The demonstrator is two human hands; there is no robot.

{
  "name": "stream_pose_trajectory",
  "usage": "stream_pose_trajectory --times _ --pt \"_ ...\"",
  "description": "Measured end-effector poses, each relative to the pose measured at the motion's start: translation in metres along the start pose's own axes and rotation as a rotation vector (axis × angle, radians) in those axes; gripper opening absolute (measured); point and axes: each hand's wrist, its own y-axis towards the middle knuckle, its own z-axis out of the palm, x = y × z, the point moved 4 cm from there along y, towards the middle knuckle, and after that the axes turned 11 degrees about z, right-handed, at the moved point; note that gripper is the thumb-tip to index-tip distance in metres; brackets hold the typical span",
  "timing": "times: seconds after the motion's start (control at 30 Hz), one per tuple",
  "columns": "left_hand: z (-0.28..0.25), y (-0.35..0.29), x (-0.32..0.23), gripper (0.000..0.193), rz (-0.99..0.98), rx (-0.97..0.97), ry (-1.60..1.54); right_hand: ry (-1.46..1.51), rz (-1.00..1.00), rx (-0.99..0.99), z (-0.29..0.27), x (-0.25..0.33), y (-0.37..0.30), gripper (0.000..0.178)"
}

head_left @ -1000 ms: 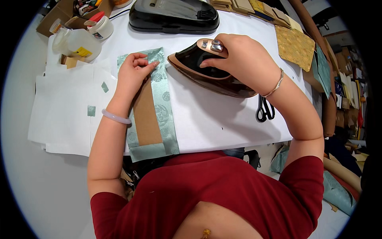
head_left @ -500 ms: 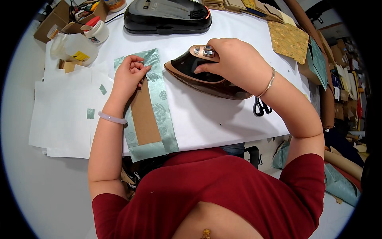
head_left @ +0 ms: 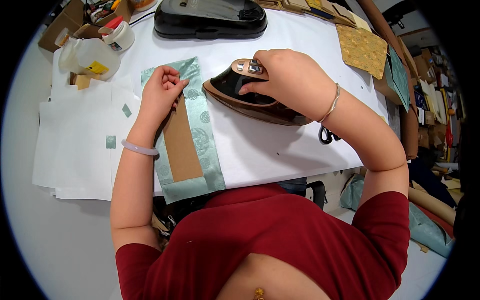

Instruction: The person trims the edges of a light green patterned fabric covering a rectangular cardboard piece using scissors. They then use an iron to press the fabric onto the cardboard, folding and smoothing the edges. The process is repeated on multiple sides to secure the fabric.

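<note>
A strip of pale green patterned fabric lies along the table, with a narrow piece of brown cardboard on top of it. Over the far end of both, my left hand is closed, thumb and fingertips drawn together; what they pinch, if anything, is hidden. My right hand is wrapped round the handle of a black and bronze clothes iron. The iron's tip points left, close to the fabric's right edge. Partly behind my right wrist shows a pair of black-handled scissors.
The iron's black base stands at the back. A plastic jug and a white jar with a red lid stand back left. White paper sheets with small green scraps lie left. A gold patterned board is back right.
My right hand has moved the iron slightly left, nearer the fabric. My left hand stays almost in place.
</note>
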Motion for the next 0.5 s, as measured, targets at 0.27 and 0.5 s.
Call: stream_pose_trajectory --times 0.27,0.5 --pt "0.000 0.000 -0.003 0.031 -0.003 -0.011 0.010 -0.024 0.000 0.029 0.006 0.012 0.001 0.048" --pt "-0.002 -0.001 -0.003 0.031 0.002 -0.020 0.036 -0.008 -0.016 0.027 0.012 0.032 0.008 0.049"
